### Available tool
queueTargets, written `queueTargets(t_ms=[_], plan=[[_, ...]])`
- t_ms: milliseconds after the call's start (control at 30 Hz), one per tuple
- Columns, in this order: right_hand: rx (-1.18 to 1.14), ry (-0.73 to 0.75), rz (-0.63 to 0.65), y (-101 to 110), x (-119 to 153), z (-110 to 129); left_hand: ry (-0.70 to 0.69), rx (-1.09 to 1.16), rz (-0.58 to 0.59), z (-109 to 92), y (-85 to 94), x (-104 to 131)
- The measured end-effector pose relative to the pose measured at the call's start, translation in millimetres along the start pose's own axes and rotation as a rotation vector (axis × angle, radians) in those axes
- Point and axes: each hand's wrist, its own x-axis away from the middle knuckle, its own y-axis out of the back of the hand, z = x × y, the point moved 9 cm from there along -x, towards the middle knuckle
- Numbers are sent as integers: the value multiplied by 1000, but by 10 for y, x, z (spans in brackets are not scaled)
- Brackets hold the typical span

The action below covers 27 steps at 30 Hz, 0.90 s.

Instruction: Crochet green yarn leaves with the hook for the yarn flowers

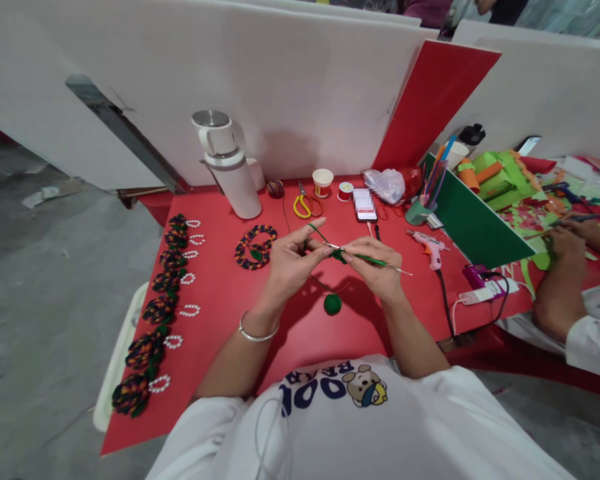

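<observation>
Above the middle of the red table, my left hand (296,257) pinches a small piece of green crochet work (338,255), with green yarn running up over its raised index finger. My right hand (377,264) grips a crochet hook (374,260) with a green handle; its tip meets the green piece between both hands. Below them lies a ball of green yarn (333,305). To the left of my left hand is a dark multicoloured braided loop (255,247) with a green bit on it.
Several multicoloured yarn flowers (160,309) with bead loops (189,311) line the left edge. Behind stand a white thermos (234,183), scissors (303,203) and a paper cup (323,183). Rightward are a phone (365,205), a pink glue gun (431,249), a green divider (480,223) and another person's hands (567,243).
</observation>
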Motion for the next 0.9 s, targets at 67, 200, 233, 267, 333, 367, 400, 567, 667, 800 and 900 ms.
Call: queueTargets(t_ms=[67, 200, 233, 267, 333, 367, 400, 567, 667, 800, 900], plan=[[13, 4, -2, -1, -2, 20, -14, -8, 17, -6, -31, 5], [50, 49, -7, -29, 18, 95, -133, -138, 11, -50, -56, 27], [66, 67, -10, -39, 28, 116, -179, -197, -3, -70, -54, 38], [81, 86, -17, -46, 39, 136, -224, -257, -18, -89, -51, 50], [100, 109, -45, -45, 58, 157, -293, -353, -46, -116, -50, 73], [104, 105, -62, -40, 64, 152, -317, -379, -51, -125, -54, 81], [105, 89, -77, -33, 66, 136, -338, -393, -53, -131, -60, 88], [65, -50, -130, -1, 54, 6, -455, -422, -72, -208, -96, 128], [50, -53, -140, -1, 47, 9, -531, -468, -61, -293, -140, 177], [64, -35, -147, -2, 43, 42, -513, -539, 1, -350, -189, 211], [78, -37, -152, 3, 40, 39, -493, -558, 84, -344, -238, 218]])
